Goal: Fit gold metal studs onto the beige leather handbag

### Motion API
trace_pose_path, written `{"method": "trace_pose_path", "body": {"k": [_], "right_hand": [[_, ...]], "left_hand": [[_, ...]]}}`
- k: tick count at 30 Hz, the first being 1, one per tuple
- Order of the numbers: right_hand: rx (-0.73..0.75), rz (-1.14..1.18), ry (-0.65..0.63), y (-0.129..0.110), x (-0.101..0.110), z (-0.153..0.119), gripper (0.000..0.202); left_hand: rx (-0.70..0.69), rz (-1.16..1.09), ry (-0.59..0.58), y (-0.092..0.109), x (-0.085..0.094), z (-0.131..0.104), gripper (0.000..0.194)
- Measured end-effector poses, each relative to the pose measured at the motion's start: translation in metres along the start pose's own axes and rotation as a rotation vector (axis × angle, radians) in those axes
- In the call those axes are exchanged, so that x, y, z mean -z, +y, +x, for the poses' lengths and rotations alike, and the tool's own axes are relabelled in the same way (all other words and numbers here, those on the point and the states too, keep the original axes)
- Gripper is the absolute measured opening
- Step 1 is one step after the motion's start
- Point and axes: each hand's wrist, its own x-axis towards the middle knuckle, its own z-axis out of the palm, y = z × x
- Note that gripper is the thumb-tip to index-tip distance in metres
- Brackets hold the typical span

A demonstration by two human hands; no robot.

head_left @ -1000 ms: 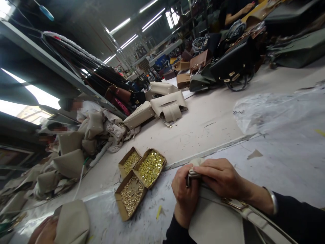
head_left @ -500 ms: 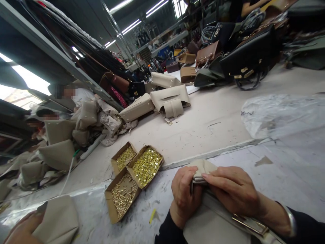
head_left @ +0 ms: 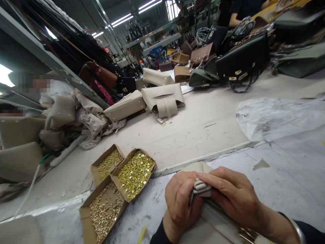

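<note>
Both hands grip a cream leather handbag (head_left: pixel 210 222) at the near edge of the worktable. My left hand (head_left: pixel 180 200) wraps around its folded upper corner from the left. From the right, my right hand (head_left: pixel 236 196) pinches the same corner, its thumb side meeting the left fingers. Between them shows the layered leather end, with a small shiny spot near the fingertips. A gold buckle (head_left: pixel 247 234) on the bag's strap lies under my right wrist, partly cut off by the frame.
Left of my hands stand cardboard trays of small gold metal fittings (head_left: pixel 137 173) and rivets (head_left: pixel 105 208). Cream bags (head_left: pixel 167 101) lie farther back, with black bags (head_left: pixel 243 61) to the right. Clear plastic sheeting (head_left: pixel 276 117) covers the right side. People sit at left.
My view has turned, so the trays sit farther left. My fingers have closed in around the folded corner. The other person's hand at lower left has gone out of view.
</note>
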Motion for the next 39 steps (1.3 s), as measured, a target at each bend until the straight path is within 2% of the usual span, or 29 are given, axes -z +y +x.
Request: {"method": "trace_pose_path", "body": {"k": [3, 6, 12, 15, 18, 20, 23, 26, 28, 31, 36, 39], "right_hand": [[-0.056, -0.059, 0.015, -0.001, 0.0, 0.003, 0.028], [-0.076, -0.083, 0.032, -0.004, -0.001, 0.007, 0.014], [-0.055, -0.123, 0.05, -0.006, -0.005, 0.009, 0.012], [-0.065, -0.154, 0.035, -0.006, -0.008, 0.015, 0.021], [-0.043, -0.152, -0.003, -0.006, -0.011, 0.031, 0.033], [-0.073, -0.084, -0.046, -0.002, -0.015, 0.045, 0.031], [-0.281, 0.05, -0.028, 0.011, -0.023, 0.062, 0.016], [-0.418, 0.114, 0.003, 0.025, -0.029, 0.068, 0.028], [-0.402, 0.153, 0.008, 0.028, -0.03, 0.066, 0.028], [-0.302, 0.122, 0.025, 0.022, -0.026, 0.059, 0.022], [-0.016, -0.104, -0.114, 0.012, -0.018, 0.056, 0.031], [-0.013, -0.134, -0.137, 0.014, -0.022, 0.054, 0.031]], "left_hand": [[0.007, -0.05, 0.022, 0.001, 0.0, 0.004, 0.04], [0.07, -0.07, 0.015, 0.004, -0.002, 0.008, 0.034], [0.155, -0.038, 0.042, 0.01, -0.005, 0.003, 0.03], [0.272, -0.003, 0.045, 0.009, 0.002, 0.008, 0.027], [0.483, -0.057, -0.026, 0.002, 0.016, 0.028, 0.026], [0.612, -0.115, -0.106, -0.005, 0.024, 0.045, 0.028], [0.747, -0.188, -0.233, -0.016, 0.03, 0.064, 0.026], [0.823, -0.266, -0.297, -0.024, 0.029, 0.069, 0.026], [0.859, -0.303, -0.259, -0.025, 0.028, 0.065, 0.029], [0.898, -0.351, -0.197, -0.026, 0.028, 0.059, 0.03], [0.909, -0.38, -0.178, -0.027, 0.026, 0.058, 0.026], [0.917, -0.417, -0.164, -0.028, 0.026, 0.059, 0.03]]}}
